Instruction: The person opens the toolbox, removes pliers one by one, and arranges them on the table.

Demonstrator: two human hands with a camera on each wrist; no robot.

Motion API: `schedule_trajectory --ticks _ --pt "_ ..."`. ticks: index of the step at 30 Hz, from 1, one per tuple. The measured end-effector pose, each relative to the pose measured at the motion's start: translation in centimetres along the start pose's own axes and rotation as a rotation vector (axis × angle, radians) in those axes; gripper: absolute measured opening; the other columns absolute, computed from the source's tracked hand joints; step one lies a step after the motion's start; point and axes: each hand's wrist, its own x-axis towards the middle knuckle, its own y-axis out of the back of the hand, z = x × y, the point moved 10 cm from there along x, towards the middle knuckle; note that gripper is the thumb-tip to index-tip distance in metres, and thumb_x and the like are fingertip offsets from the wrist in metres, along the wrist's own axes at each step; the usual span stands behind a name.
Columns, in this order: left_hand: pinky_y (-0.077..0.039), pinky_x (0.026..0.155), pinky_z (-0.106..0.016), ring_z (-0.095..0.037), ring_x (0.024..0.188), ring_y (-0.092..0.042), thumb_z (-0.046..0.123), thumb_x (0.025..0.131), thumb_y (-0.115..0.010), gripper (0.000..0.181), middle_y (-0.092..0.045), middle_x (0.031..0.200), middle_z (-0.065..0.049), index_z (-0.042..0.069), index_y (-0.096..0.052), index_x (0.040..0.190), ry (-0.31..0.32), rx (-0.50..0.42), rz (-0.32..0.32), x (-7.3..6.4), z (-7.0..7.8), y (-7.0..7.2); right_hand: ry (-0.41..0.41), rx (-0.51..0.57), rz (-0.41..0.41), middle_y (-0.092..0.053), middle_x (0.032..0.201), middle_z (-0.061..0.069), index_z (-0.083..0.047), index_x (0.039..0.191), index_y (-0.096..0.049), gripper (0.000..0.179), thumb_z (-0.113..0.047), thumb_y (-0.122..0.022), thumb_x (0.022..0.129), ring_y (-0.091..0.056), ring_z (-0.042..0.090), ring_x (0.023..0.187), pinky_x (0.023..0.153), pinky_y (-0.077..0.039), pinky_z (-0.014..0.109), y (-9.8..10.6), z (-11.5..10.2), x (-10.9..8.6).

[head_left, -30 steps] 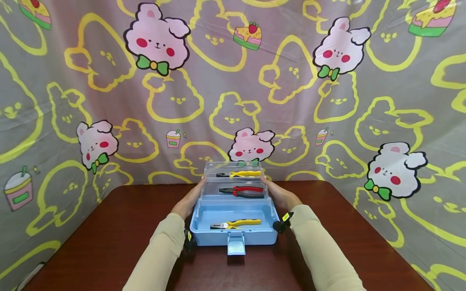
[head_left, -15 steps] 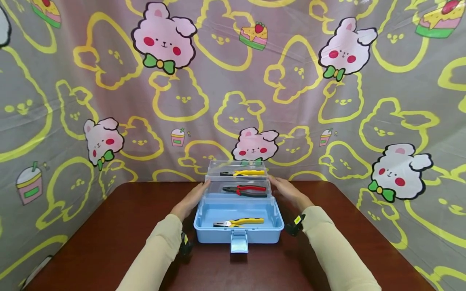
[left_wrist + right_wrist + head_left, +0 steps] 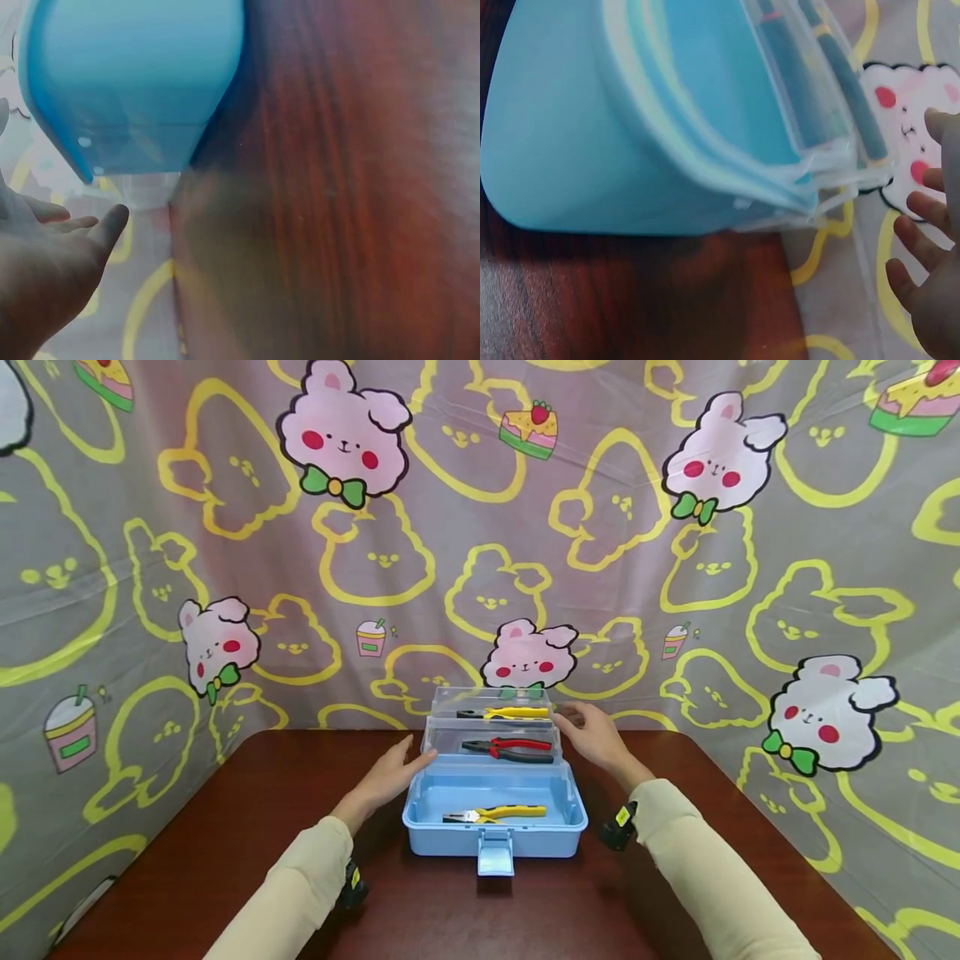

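Observation:
A light blue toolbox [image 3: 450,843] stands on the table with its front latch [image 3: 496,858] hanging down and two clear trays [image 3: 450,737] raised in tiers at its back. Yellow-handled pliers [image 3: 517,812] lie in the blue base. Red-and-black pliers [image 3: 510,746] rest in the lower tray, and another yellow-handled pair of pliers [image 3: 517,713] in the upper one. My left hand [image 3: 384,781] is beside the box's left side, fingers extended, holding nothing. On the other side, my right hand [image 3: 597,742] hovers near the trays' right end, its fingers loosely bent and empty in the right wrist view.
The dark red-brown wooden table [image 3: 247,827] extends to both sides of the toolbox. A grey curtain [image 3: 480,527] with cartoon rabbits hangs directly behind and along both sides.
Both hands have come away from the ends of the raised trays, the left outward and toward me, the right outward. The trays and pliers keep their arrangement; the view shifts slightly.

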Motion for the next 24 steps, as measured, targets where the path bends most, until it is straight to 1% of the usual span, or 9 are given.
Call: schedule_trajectory --ticks 3,6,7,10,12,13,15,19,24 --pt "-0.023 0.116 -0.063 -0.046 0.149 -0.025 0.056 0.100 -0.061 0.097 -0.024 0.164 -0.029 -0.008 -0.019 0.161 -0.100 0.082 0.005 -1.2 1.2 0.0 0.051 0.006 0.028 -0.061 0.135 0.020 0.000 0.143 -0.057 0.054 -0.036 -0.064 0.103 -0.060 0.039 0.120 0.097 -0.051 0.055 0.3 -1.4 0.1" --pt "-0.026 0.114 -0.064 -0.044 0.147 -0.030 0.056 0.097 -0.067 0.101 -0.029 0.162 -0.028 -0.008 -0.022 0.160 -0.182 0.118 0.004 -2.8 2.2 -0.1 0.108 -0.006 0.037 -0.062 0.133 0.020 0.000 0.142 -0.058 0.052 -0.034 -0.065 0.103 -0.061 0.038 0.118 0.097 -0.051 0.055 0.2 -2.9 0.1" --pt "-0.028 0.114 -0.064 -0.043 0.146 -0.033 0.055 0.095 -0.069 0.100 -0.031 0.161 -0.027 -0.006 -0.024 0.160 -0.210 0.110 -0.004 -3.4 2.6 -0.3 0.127 -0.012 0.038 -0.062 0.133 0.019 0.000 0.142 -0.059 0.052 -0.034 -0.065 0.103 -0.061 0.037 0.119 0.098 -0.050 0.055 0.1 -3.3 0.2" --pt "-0.035 0.110 -0.063 -0.040 0.139 -0.043 0.053 0.091 -0.076 0.101 -0.039 0.157 -0.022 -0.001 -0.027 0.161 -0.255 0.068 -0.031 -4.8 3.2 -0.9 0.178 -0.027 0.026 -0.061 0.135 0.018 0.000 0.141 -0.059 0.052 -0.035 -0.065 0.103 -0.060 0.036 0.120 0.100 -0.049 0.055 -0.6 -4.4 0.3" --pt "-0.040 0.107 -0.061 -0.038 0.134 -0.050 0.049 0.088 -0.081 0.102 -0.043 0.155 -0.020 0.001 -0.028 0.161 -0.265 0.034 -0.058 -5.6 3.3 -1.5 0.201 -0.038 0.007 -0.061 0.136 0.018 0.000 0.142 -0.059 0.052 -0.034 -0.065 0.103 -0.059 0.036 0.122 0.101 -0.047 0.055 -1.2 -4.8 0.4" --pt "-0.042 0.105 -0.060 -0.037 0.131 -0.052 0.047 0.087 -0.083 0.103 -0.044 0.154 -0.019 0.002 -0.028 0.161 -0.268 0.016 -0.074 -5.9 3.2 -1.9 0.210 -0.048 -0.002 -0.061 0.137 0.018 0.000 0.141 -0.059 0.052 -0.034 -0.065 0.104 -0.058 0.035 0.122 0.102 -0.047 0.055 -1.5 -4.9 0.5" --pt "-0.045 0.103 -0.059 -0.036 0.127 -0.056 0.046 0.084 -0.086 0.108 -0.046 0.153 -0.019 0.003 -0.025 0.162 -0.242 -0.005 -0.092 -6.3 2.9 -2.4 0.220 -0.074 -0.024 -0.060 0.138 0.017 0.001 0.142 -0.059 0.051 -0.034 -0.064 0.104 -0.057 0.035 0.125 0.104 -0.046 0.055 -2.2 -5.2 0.6" --pt "-0.047 0.102 -0.058 -0.033 0.125 -0.058 0.047 0.081 -0.088 0.116 -0.049 0.152 -0.020 0.004 -0.021 0.164 -0.159 -0.026 -0.102 -6.5 2.1 -2.9 0.213 -0.158 -0.069 -0.059 0.141 0.017 0.000 0.144 -0.058 0.051 -0.033 -0.062 0.105 -0.053 0.036 0.130 0.108 -0.041 0.057 -3.4 -5.4 1.0" --pt "-0.045 0.103 -0.058 -0.033 0.125 -0.057 0.047 0.080 -0.089 0.116 -0.049 0.152 -0.020 0.003 -0.022 0.164 -0.077 -0.016 -0.091 -6.5 1.5 -2.7 0.163 -0.300 -0.195 -0.056 0.147 0.014 -0.005 0.148 -0.056 0.052 -0.038 -0.057 0.107 -0.048 0.038 0.136 0.105 -0.036 0.067 -5.4 -5.1 1.4"
